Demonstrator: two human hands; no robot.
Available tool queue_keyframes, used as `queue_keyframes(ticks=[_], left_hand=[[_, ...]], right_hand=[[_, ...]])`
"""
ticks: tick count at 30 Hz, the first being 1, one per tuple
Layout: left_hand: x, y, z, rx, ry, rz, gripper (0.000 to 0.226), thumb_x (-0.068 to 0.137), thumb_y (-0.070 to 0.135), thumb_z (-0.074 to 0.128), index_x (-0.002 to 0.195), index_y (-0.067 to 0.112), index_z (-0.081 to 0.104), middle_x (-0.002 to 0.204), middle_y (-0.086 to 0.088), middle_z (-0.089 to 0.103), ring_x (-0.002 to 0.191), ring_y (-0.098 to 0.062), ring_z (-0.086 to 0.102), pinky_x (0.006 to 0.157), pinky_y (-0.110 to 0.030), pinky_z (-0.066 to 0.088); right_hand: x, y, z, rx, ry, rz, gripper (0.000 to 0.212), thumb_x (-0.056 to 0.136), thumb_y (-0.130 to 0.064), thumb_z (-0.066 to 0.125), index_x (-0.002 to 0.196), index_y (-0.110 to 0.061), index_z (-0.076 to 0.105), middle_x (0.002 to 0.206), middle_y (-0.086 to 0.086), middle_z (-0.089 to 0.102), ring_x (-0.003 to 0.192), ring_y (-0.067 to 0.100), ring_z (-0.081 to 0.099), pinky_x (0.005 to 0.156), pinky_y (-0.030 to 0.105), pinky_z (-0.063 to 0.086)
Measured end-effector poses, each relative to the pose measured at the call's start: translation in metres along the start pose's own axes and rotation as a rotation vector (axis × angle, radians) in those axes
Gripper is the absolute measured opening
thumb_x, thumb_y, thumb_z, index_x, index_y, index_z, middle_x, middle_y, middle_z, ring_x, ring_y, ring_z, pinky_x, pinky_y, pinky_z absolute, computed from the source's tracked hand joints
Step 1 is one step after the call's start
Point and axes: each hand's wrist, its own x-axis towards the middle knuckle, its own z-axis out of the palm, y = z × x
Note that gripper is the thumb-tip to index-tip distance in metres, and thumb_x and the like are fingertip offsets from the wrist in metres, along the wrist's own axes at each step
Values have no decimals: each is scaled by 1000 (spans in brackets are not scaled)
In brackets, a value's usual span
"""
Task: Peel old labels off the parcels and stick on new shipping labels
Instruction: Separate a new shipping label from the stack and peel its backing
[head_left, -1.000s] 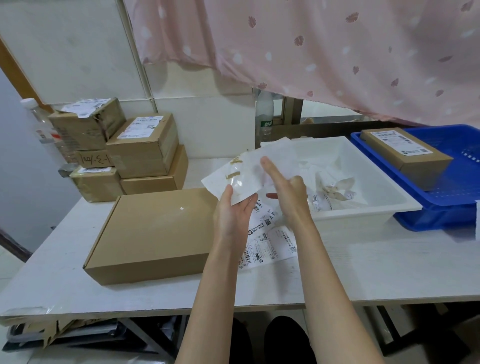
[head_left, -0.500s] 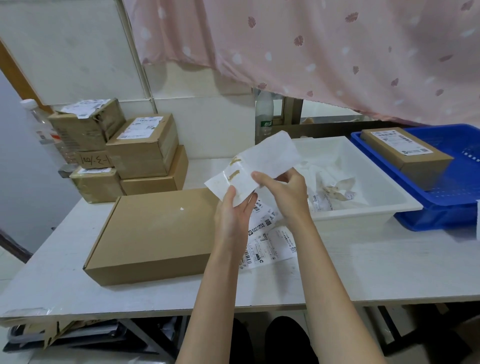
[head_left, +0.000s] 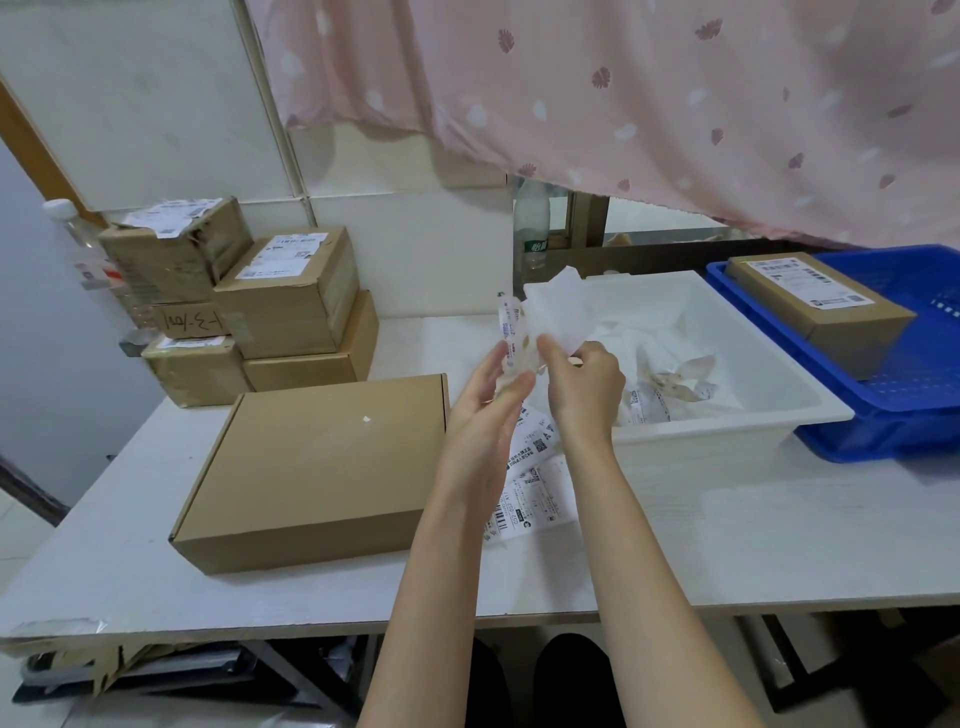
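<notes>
Whereas a moment ago the peeled label (head_left: 545, 322) was held spread flat between both hands, it is now folded and crumpling above the near-left corner of the white bin (head_left: 727, 415). Right hand (head_left: 584, 382): fingers curled, pinching the label. Left hand (head_left: 485, 410): fingers straight, released, touching the label's lower edge. Flat brown parcel (head_left: 317, 467): left of the bin on the surface (head_left: 727, 545), top bare. New shipping labels (head_left: 530, 467): on the surface between parcel and bin, under the forearms. Judgement: old label ready for discard into the bin; fresh label comes next.
</notes>
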Motion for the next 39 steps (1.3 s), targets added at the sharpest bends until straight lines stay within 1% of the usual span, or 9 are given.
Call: queue_keyframes(ticks=[5,9,13,16,20,23,28,34,39], left_hand=[[-5,1,-8,12,-65,59,52,84,-4,53,135,7,53,132,-14,61,125,-22,57,108,-32,43],[-1,12,-5,-184,261,31,40,77,10,56,116,7,63,118,-12,67,108,-21,63,104,-35,46],[8,23,-6,-162,419,23,18,92,28,56,98,13,65,105,-2,70,93,-15,64,72,-28,44],[16,22,-8,-1,439,-40,26,86,42,69,94,17,67,98,1,72,91,-17,66,81,-34,44],[19,17,-12,56,413,-64,24,84,23,75,103,16,63,112,-9,69,90,-22,64,89,-35,50],[18,15,-12,76,416,-53,28,90,7,65,118,10,61,85,-3,62,65,-10,53,68,-20,48],[15,15,-10,141,445,-8,20,90,2,61,109,9,64,63,4,52,47,-3,44,47,-13,37],[14,13,-7,307,457,91,25,87,4,65,82,29,66,83,2,66,68,-6,56,73,-23,45],[10,12,-2,440,408,147,19,89,9,66,90,28,63,84,10,65,81,1,60,76,-15,45]], right_hand=[[11,2,-7,122,61,-27,29,92,-29,59,75,-6,62,67,1,64,69,19,60,71,33,48],[9,1,-9,124,-88,-65,23,90,-29,65,93,-6,66,84,1,69,75,12,63,66,23,48],[3,2,-12,124,-213,-56,6,87,-23,67,86,-24,61,93,-7,65,82,1,58,69,18,45],[0,2,-13,114,-232,-82,17,85,-21,68,77,-32,58,96,-5,65,83,-2,58,70,19,44],[0,1,-11,135,-266,-71,2,80,-23,72,82,-23,72,84,-11,69,72,-5,60,66,16,41],[0,3,-11,166,-265,-57,16,81,-35,74,86,-20,75,71,-18,68,68,-5,60,68,18,45],[6,10,-4,-68,-8,-147,64,79,-36,77,132,-19,46,119,-6,58,115,17,51,92,36,45],[4,2,-4,-500,85,-551,99,68,-12,77,151,-30,26,153,-1,29,135,25,31,102,34,37],[5,4,0,-585,-107,-849,42,68,-15,73,103,-37,69,153,-8,36,149,23,7,109,30,12]])
